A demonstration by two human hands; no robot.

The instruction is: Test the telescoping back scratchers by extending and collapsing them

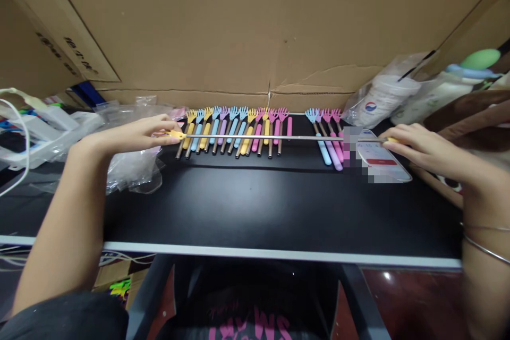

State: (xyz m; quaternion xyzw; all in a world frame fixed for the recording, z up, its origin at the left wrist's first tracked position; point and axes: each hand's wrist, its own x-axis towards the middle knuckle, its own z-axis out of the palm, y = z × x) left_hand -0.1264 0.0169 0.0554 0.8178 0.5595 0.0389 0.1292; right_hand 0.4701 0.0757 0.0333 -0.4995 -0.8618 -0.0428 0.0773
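Note:
Stretched level between my hands is an extended telescopic back scratcher (pixel 298 137), a thin metal rod with yellow ends. My left hand (pixel 145 133) is closed on its yellow claw end. At the other end, my right hand (pixel 414 143) grips the yellow handle, most of it hidden by the fingers. Behind and below the rod lies a row of back scratcher parts (pixel 223 127), yellow, blue, purple and pink claws beside short coloured handles. Right of that row, several assembled back scratchers (pixel 332 149) in blue, purple and pink lie side by side.
A phone (pixel 384 162) lies near my right hand. Clear plastic bags (pixel 135 170) and a white plastic rack (pixel 51 138) are at the left. A bagged cup (pixel 384 98) and a bottle (pixel 442 95) stand back right. Cardboard (pixel 223 26) walls the black table (pixel 255 207).

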